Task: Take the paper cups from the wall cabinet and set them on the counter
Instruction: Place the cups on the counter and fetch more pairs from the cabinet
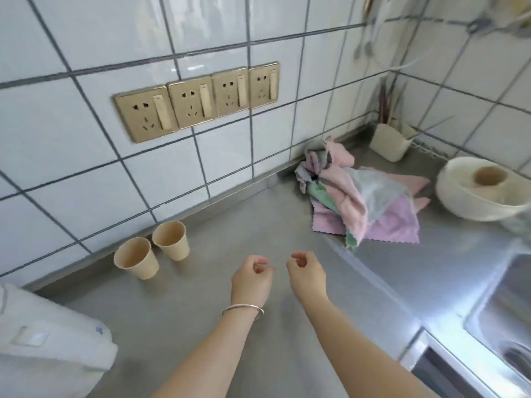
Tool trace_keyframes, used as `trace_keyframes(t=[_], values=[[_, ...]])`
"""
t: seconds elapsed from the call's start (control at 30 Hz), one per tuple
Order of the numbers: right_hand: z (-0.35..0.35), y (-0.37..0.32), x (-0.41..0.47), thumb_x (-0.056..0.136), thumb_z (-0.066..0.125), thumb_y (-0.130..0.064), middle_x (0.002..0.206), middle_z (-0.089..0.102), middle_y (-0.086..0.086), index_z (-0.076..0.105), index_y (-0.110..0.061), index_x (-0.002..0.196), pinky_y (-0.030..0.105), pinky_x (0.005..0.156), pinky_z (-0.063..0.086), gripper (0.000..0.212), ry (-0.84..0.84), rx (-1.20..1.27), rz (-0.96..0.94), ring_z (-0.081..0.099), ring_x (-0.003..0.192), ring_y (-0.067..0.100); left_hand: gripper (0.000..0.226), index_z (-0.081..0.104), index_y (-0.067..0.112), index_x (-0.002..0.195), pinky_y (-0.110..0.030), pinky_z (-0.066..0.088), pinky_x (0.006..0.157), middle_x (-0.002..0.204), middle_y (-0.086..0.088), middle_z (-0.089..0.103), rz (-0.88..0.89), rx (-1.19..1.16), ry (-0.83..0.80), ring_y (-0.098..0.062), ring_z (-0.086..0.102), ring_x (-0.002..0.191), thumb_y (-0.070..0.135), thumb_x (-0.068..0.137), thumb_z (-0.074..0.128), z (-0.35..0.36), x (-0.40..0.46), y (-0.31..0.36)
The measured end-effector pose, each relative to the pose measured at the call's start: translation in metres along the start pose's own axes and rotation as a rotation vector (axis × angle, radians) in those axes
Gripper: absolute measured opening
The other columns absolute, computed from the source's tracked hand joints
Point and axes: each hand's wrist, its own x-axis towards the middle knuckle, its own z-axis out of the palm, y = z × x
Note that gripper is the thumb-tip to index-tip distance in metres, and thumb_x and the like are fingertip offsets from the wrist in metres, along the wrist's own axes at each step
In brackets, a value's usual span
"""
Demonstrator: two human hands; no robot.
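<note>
The long grey matte counter (258, 225) ran along a wall of glossy white square tiles (71, 173) with dark grout, and turned a corner at the far right. On the wall sat 4 gold-coloured socket plates (198, 100) in a row. To the right the counter gave way to a shiny stainless steel sink (505, 317). A pile of soft pastel cloths (365, 196), pink, lilac, green and grey with scalloped edges, lay near the corner, beside a round cream bowl (459, 208) and a cream utensil holder (389, 143) with sticks in it. A white appliance (48, 346) filled the lower left.

The 2 tan paper cups stood upright on the counter against the wall's base, touching: the nearer cup (137, 258) and the farther cup (171, 240), both tapered and smooth.

The left hand (251, 280), with a thin silver bangle (244, 309) on its wrist, and the right hand (306, 275) hovered over the counter, well apart from the cups, fingers loosely curled and holding nothing.
</note>
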Motion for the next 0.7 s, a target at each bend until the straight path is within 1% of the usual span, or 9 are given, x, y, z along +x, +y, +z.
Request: trace_keyframes(t=[0.1,0.17,0.23,0.27,0.3,0.4,0.5,0.6,0.7], values=[[-0.066,0.020,-0.019,0.088,0.050,-0.017,0.099,0.059,0.002,0.058,-0.015,0.110,0.019,0.055,0.037,0.024,0.151,0.071,0.023,0.053,0.083,0.018,0.008,0.056,0.022,0.089,-0.024,0.038,0.064,0.071,0.010,0.055,0.110,0.026,-0.159,-0.019,0.053,0.077,0.016,0.084,0.059,0.043,-0.032,0.025],[-0.111,0.037,-0.036,0.087,0.050,-0.020,0.099,0.060,0.000,0.057,-0.019,0.107,0.024,0.062,0.041,0.021,0.266,0.094,0.050,0.055,0.087,0.019,0.007,0.056,0.021,0.088,-0.016,0.037,0.053,0.070,0.013,0.053,0.180,0.049,-0.258,-0.018,0.052,0.077,0.016,0.084,0.060,0.075,-0.061,0.039],[-0.157,0.056,-0.057,0.086,0.050,-0.022,0.099,0.063,0.000,0.056,-0.020,0.106,0.031,0.077,0.048,0.021,0.381,0.111,0.088,0.058,0.093,0.022,0.006,0.057,0.021,0.087,-0.006,0.039,0.052,0.070,0.012,0.053,0.234,0.083,-0.368,-0.018,0.053,0.076,0.016,0.084,0.060,0.109,-0.096,0.052],[-0.180,0.066,-0.069,0.086,0.051,-0.022,0.101,0.065,0.003,0.057,-0.019,0.107,0.034,0.083,0.050,0.023,0.435,0.142,0.105,0.061,0.096,0.024,0.006,0.057,0.020,0.087,-0.007,0.038,0.052,0.071,0.010,0.054,0.254,0.104,-0.421,-0.017,0.053,0.076,0.016,0.085,0.060,0.127,-0.116,0.057],[-0.203,0.078,-0.083,0.085,0.051,-0.020,0.102,0.067,0.005,0.058,-0.018,0.107,0.035,0.086,0.049,0.023,0.487,0.175,0.119,0.062,0.098,0.026,0.006,0.058,0.020,0.088,-0.009,0.038,0.054,0.074,0.007,0.056,0.275,0.122,-0.474,-0.017,0.053,0.077,0.016,0.085,0.060,0.144,-0.138,0.063],[-0.274,0.118,-0.127,0.086,0.049,-0.017,0.099,0.066,0.005,0.055,-0.023,0.095,0.035,0.085,0.049,0.013,0.635,0.241,0.152,0.064,0.098,0.028,0.007,0.061,0.018,0.089,-0.023,0.040,0.074,0.082,0.002,0.060,0.350,0.153,-0.651,-0.017,0.055,0.082,0.014,0.084,0.059,0.197,-0.208,0.077],[-0.341,0.161,-0.186,0.086,0.048,-0.017,0.102,0.067,0.005,0.053,-0.026,0.093,0.038,0.085,0.051,0.013,0.774,0.299,0.216,0.065,0.098,0.028,0.012,0.057,0.022,0.076,-0.028,0.043,0.080,0.087,-0.003,0.062,0.419,0.208,-0.829,-0.019,0.055,0.083,0.013,0.083,0.059,0.244,-0.292,0.084],[-0.402,0.208,-0.258,0.085,0.049,-0.016,0.101,0.067,0.006,0.053,-0.025,0.089,0.041,0.091,0.050,0.011,0.917,0.351,0.255,0.064,0.099,0.028,0.007,0.060,0.018,0.086,-0.022,0.041,0.068,0.086,0.000,0.062,0.503,0.264,-0.985,-0.017,0.054,0.082,0.012,0.084,0.058,0.284,-0.385,0.080],[-0.461,0.252,-0.340,0.086,0.050,-0.016,0.098,0.065,0.004,0.056,-0.026,0.088,0.032,0.076,0.052,0.012,1.069,0.410,0.278,0.064,0.095,0.024,0.017,0.062,0.015,0.100,-0.016,0.036,0.058,0.091,-0.001,0.061,0.585,0.311,-1.154,-0.015,0.053,0.081,0.009,0.085,0.056,0.320,-0.483,0.072]])
